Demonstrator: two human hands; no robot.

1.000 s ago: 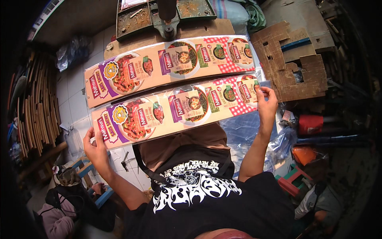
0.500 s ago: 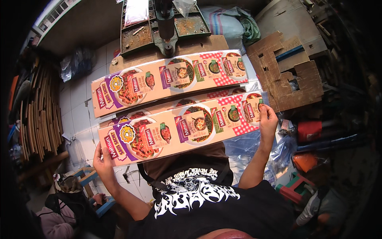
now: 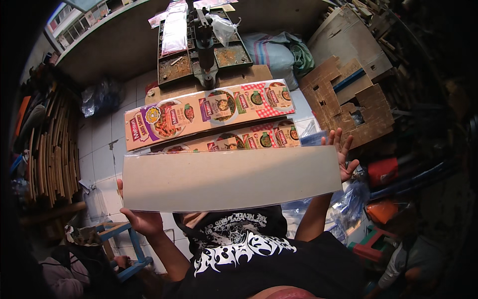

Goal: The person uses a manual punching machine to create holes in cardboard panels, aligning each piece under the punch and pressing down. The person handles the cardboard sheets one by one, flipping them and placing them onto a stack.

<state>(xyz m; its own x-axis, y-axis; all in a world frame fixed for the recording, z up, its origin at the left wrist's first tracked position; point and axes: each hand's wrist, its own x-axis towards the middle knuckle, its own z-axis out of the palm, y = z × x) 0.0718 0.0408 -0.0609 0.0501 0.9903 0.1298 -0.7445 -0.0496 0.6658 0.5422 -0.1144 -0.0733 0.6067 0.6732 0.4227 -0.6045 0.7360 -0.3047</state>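
Note:
A long printed cardboard strip (image 3: 231, 179) spans the space in front of my torso, its plain beige back facing up. My left hand (image 3: 145, 223) holds its left end, thumb stretched out below the edge and most fingers hidden behind the board. At the other end my right hand (image 3: 344, 157) is open, fingers spread, with the palm against the short edge. Just beyond lies a similar strip (image 3: 266, 138), printed side up and partly covered. Farther off, another food-printed strip (image 3: 209, 113) in a glossy clear cover lies in front of a dark metal press (image 3: 204, 50).
Parts trays (image 3: 231, 57) flank the press. Cut brown boards (image 3: 326, 97) lean at the right, near a stuffed sack (image 3: 269, 52). Stacked thin boards (image 3: 52, 144) stand on the left. Clear plastic sheets (image 3: 343, 204) lie near my right forearm. Other people sit at both lower corners.
The strip in my hands has turned over from printed side to plain back. My right hand has gone from a pinch to spread fingers. The view has shifted slightly.

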